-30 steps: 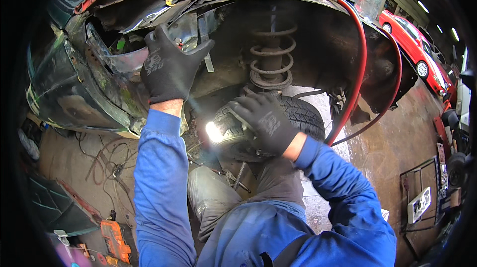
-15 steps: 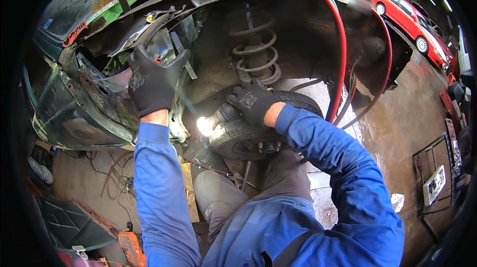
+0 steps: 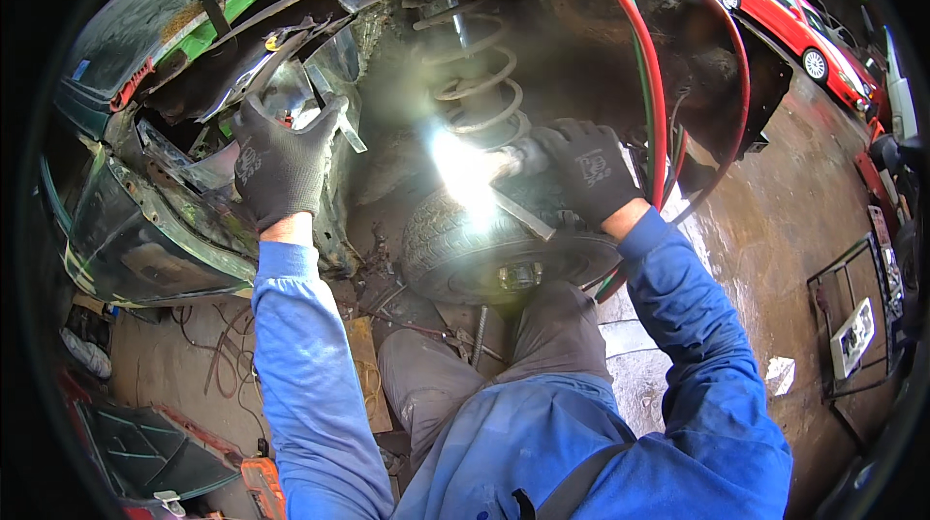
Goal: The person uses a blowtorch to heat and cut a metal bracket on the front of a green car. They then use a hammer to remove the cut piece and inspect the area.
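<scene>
My left hand [image 3: 279, 167], in a dark work glove, curls round a bright sheet-metal piece [image 3: 302, 100] in the rusty opening of the car body. Its thumb lies against a narrow metal strip [image 3: 341, 113]; the fingertips are partly hidden. A lit work light [image 3: 523, 156] is gripped in my gloved right hand [image 3: 587, 169], above the tyre [image 3: 455, 247]. The glare points left toward the bodywork and washes out the lamp head. A flat bar [image 3: 524, 215] slants down from the glare over the tyre; what it belongs to is unclear. Behind stands a coil spring [image 3: 484, 89].
Red hoses [image 3: 657, 104] hang in a loop right of my right hand. The dark, dented body panel [image 3: 145, 220] bulges at left. Cables [image 3: 223, 351] lie on the floor near an orange tool [image 3: 262, 483]. A metal frame [image 3: 852, 326] stands right, a red car [image 3: 785, 21] farther back.
My right hand has lifted off the tyre and moved right, bringing the work light up, with its beam more in view. The slanting bar has come into sight. My left hand stays at the bodywork.
</scene>
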A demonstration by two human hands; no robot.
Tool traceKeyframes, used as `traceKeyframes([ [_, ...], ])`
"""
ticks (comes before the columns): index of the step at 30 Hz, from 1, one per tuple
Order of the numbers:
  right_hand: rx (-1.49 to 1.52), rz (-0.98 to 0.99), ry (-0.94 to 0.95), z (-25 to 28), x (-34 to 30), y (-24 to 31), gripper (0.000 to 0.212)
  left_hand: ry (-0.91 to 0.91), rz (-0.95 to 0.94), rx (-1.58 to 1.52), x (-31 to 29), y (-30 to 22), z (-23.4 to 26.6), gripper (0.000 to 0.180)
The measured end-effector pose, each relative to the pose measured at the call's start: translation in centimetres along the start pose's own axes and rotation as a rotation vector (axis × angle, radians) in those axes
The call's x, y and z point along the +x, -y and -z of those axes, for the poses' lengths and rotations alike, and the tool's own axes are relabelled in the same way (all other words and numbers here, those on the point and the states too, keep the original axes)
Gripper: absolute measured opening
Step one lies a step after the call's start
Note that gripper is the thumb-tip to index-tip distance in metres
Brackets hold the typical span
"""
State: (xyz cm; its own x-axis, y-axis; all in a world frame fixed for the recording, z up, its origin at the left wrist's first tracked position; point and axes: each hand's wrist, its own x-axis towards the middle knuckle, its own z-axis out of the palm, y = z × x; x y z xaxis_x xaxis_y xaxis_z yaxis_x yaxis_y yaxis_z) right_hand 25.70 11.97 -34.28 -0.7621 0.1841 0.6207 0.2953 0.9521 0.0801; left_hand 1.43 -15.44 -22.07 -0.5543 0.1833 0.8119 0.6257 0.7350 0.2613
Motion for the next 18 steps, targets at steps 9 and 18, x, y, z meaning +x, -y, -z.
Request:
traceKeyframes([
  [9,-0.051,-0.493,0.152,-5.4,-4.0,-6.6,0.05,-0.036,-0.015,0.001,0.1,0.5,-0.6,0.105],
  [18,-0.069,-0.769,0.433,-13.0,-0.5,-11.4,0.038,-0.071,-0.056,-0.046,0.4,1.3,-1.4,0.107],
])
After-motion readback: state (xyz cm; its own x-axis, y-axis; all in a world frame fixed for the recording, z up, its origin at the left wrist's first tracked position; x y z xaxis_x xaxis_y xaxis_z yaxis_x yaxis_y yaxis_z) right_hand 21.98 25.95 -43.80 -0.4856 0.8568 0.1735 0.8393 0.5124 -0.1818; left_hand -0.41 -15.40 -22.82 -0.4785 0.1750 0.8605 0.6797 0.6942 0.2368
